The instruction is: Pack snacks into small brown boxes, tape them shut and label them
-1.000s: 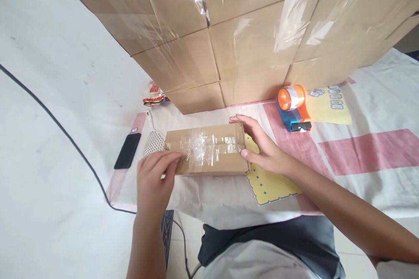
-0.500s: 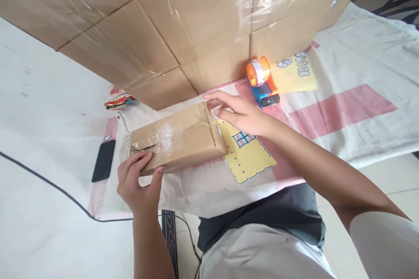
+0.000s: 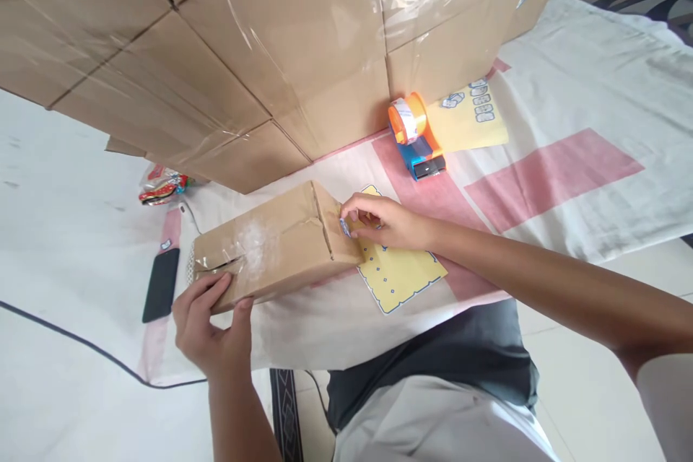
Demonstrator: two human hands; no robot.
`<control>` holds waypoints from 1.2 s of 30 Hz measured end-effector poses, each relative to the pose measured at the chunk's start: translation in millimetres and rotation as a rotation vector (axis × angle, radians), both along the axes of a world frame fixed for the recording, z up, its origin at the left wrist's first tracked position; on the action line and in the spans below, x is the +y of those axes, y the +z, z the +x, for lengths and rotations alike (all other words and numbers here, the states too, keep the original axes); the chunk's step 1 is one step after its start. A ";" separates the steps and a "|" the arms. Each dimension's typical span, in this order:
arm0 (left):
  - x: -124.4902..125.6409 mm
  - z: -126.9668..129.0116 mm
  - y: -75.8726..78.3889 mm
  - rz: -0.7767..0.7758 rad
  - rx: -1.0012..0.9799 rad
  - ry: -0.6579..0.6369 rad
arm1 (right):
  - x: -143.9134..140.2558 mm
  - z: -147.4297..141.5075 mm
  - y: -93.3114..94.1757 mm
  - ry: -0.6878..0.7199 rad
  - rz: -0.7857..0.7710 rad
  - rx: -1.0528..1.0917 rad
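A matt brown cardboard parcel [image 3: 276,249] patched with glossy, crinkled clear tape rests on a pink-striped woven white cloth [image 3: 568,159].

A white cloth with broad pink bands [image 3: 568,108] covers the low surface and hangs over its near edge. On it lie a long brown parcel [image 3: 276,249] wrapped in clear tape, a yellow sticker sheet [image 3: 403,274] partly under the parcel's right end, a second yellow sheet [image 3: 468,123] farther back, and an orange-and-blue tape dispenser [image 3: 414,133] just beside it. A black phone [image 3: 161,284] lies at the left edge, a snack packet [image 3: 162,186] behind it. A stack of wrapped cartons [image 3: 260,50] stands at the rear.
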State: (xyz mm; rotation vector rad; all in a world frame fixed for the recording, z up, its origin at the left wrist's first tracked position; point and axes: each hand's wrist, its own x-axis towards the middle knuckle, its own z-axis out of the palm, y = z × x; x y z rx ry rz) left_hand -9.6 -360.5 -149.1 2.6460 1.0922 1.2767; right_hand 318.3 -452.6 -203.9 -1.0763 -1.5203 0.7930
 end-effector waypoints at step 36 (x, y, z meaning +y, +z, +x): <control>4.6 5.6 -5.9 0.092 -0.073 -0.011 | 5.9 -10.5 10.4 -0.009 -0.143 0.226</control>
